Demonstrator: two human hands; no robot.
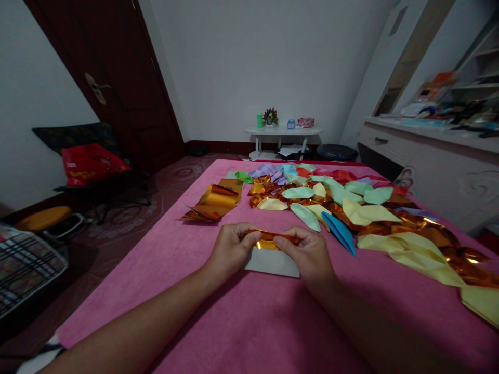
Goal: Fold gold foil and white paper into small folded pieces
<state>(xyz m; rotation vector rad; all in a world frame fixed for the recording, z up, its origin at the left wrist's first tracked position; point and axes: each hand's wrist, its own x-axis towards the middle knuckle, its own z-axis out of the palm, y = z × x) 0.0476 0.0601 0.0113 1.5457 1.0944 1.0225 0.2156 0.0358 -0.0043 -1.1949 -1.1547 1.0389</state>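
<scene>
Between my two hands is a gold foil paper sheet [266,244], partly folded, its pale side facing up toward me and a shiny gold band along the far edge. My left hand [233,245] pinches its left end with thumb and fingers. My right hand [307,250] grips the right end in the same way, the thumbs a short way apart. Just beyond my left hand lies a stack of gold foil sheets [216,201], curled at the edges. Past my right hand, a blue folded paper [340,231] rests beside many folded pieces.
Folded green, yellow, purple, red and gold papers [343,195] spread over the pink cloth [175,311]. A small white table [283,132] stands against the wall. To the left are a chair with a red bag [91,163] and a door; a white cabinet [429,150] is at right.
</scene>
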